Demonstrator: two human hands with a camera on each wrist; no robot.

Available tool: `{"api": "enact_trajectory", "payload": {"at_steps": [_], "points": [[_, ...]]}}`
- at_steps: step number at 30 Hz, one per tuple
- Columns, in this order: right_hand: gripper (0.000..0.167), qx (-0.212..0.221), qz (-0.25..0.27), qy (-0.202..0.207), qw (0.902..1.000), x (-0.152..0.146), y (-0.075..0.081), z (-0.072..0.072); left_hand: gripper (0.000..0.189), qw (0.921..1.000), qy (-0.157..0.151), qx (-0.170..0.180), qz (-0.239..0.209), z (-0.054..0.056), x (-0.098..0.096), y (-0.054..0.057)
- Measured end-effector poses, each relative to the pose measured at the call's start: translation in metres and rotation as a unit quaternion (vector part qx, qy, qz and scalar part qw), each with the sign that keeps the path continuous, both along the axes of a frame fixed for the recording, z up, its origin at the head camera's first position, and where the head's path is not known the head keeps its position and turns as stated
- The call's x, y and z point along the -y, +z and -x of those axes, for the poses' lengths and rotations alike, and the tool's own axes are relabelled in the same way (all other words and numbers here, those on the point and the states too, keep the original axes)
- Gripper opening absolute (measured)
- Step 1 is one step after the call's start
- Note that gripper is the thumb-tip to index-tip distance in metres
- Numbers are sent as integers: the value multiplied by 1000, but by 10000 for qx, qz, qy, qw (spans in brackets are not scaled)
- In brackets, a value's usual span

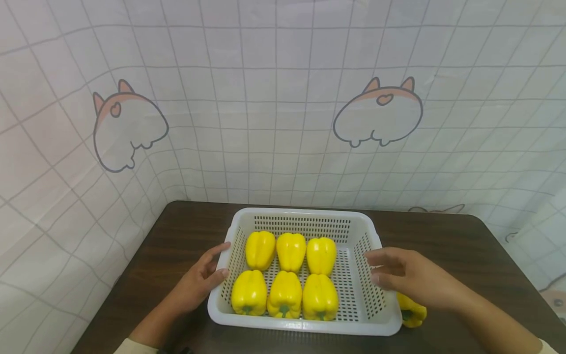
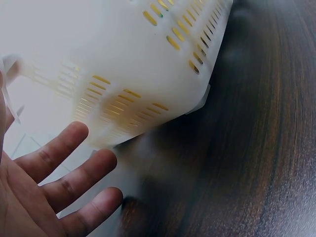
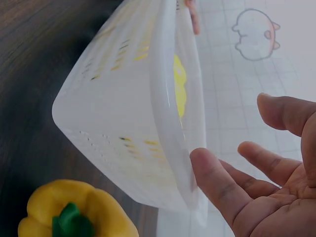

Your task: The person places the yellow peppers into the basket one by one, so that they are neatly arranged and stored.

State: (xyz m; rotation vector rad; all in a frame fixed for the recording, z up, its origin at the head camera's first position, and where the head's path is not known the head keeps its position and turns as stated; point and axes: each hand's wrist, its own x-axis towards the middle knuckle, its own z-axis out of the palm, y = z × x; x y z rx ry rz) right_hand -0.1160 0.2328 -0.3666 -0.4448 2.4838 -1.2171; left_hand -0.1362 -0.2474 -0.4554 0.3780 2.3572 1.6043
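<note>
A white plastic basket point(image 1: 305, 325) with slotted walls stands on the dark table and holds two rows of yellow bell peppers point(image 1: 285, 295). My left hand point(image 1: 199, 278) is at the basket's left rim, thumb and forefinger tips against it. In the left wrist view its other fingers point(image 2: 81, 180) spread loosely beside the slotted wall. At the opposite side, my right hand point(image 1: 413, 275) has its fingers spread, one fingertip right at the rim in the right wrist view, the thumb apart from it. Another yellow bell pepper point(image 3: 79, 212) lies outside the basket, below the right hand.
The dark wood-grain table point(image 1: 177, 231) extends on both sides of the basket. Behind it hangs a white grid-patterned cloth point(image 1: 274, 123) with cartoon animal prints. A thin cord point(image 1: 438, 211) lies along the table's back edge at the right.
</note>
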Motion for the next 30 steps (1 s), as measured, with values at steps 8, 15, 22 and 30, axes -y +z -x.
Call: {"api": "enact_trajectory", "payload": {"at_steps": [8,15,22,30], "points": [[55,-162,67,-226,9996,-16,1,-3,67,9999,-62,31,-89,0,0,1],[54,-346,-187,-480,9981,-36,-3,-7,68,10000,-14,40,-7,1,-1,1],[54,-456,-123,-456,9978,-56,-11,-8,67,10000,-43,12,-35,0,0,1],[50,-517,-422,-562,9962,-73,-24,-10,68,10000,-17,26,-46,0,1,1]]}}
